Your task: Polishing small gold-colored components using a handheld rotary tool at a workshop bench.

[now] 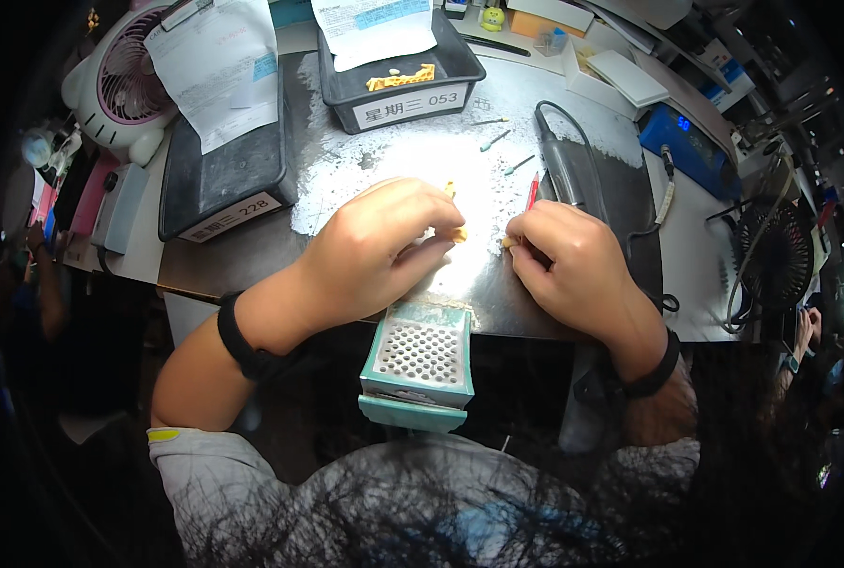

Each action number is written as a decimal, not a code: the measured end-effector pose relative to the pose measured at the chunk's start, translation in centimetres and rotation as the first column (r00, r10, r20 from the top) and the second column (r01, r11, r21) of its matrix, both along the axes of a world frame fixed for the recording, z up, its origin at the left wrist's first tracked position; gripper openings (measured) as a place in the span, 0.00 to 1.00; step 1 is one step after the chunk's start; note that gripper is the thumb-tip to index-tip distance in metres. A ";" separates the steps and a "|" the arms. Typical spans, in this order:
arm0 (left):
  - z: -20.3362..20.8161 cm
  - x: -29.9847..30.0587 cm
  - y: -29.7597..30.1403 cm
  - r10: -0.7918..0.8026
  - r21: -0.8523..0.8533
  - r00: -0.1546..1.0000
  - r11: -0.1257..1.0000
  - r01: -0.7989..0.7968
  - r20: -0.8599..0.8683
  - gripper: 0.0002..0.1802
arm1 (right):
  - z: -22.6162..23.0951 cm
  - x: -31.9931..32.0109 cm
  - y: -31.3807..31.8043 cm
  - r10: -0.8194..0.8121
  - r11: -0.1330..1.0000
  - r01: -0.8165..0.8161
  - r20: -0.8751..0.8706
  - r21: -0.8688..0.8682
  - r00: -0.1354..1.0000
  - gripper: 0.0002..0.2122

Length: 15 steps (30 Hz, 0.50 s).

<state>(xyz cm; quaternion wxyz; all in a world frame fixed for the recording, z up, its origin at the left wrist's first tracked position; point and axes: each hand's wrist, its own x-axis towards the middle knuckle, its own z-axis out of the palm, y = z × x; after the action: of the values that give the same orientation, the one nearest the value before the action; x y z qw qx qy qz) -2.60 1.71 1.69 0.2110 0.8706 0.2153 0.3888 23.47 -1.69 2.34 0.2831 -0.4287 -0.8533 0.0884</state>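
My left hand [379, 244] is closed in a pinch over the brightly lit bench. A small orange-yellow piece [458, 234] shows at its fingertips; its kind is not clear. My right hand [573, 260] faces it across a narrow gap, also pinching a small yellowish piece [508, 242], mostly hidden by the fingers. Another bit of orange-yellow [450, 189] appears just beyond the left fingers. Beside the right knuckles lies a red pen-like stick [533, 191]. Farther up rests a dark rotary handpiece [566, 168] with its cord.
A black tray [465, 71] holds yellow toothed pieces; another black tray [223, 180] bears papers. Several thin burs [518, 165] lie beyond the hands. A blue control box [682, 147] and black fan [774, 241] stand right, a pink fan [124, 76] left. A perforated green-white box [420, 355] juts below.
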 end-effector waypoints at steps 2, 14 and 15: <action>-0.2 -0.1 0.0 0.001 -0.002 1.000 1.000 -0.001 -0.001 0.17 | -0.1 -0.1 0.0 -0.004 1.000 0.004 0.013 0.008 1.000 0.03; -0.6 0.1 -0.7 0.066 -0.230 0.998 0.971 -0.060 0.020 0.14 | 0.0 -0.2 -0.4 -0.046 0.998 0.039 -0.128 -0.056 0.991 0.04; -0.4 0.1 -0.9 0.072 -0.292 0.997 0.954 -0.067 0.006 0.14 | 0.3 -0.3 -0.6 -0.047 0.998 0.040 -0.130 -0.052 0.990 0.04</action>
<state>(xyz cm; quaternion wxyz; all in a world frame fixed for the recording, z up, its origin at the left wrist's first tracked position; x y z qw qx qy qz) -2.51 0.81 1.30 0.3249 0.8186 0.2988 0.3673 23.14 -2.32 2.63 0.3296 -0.4473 -0.8210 0.1312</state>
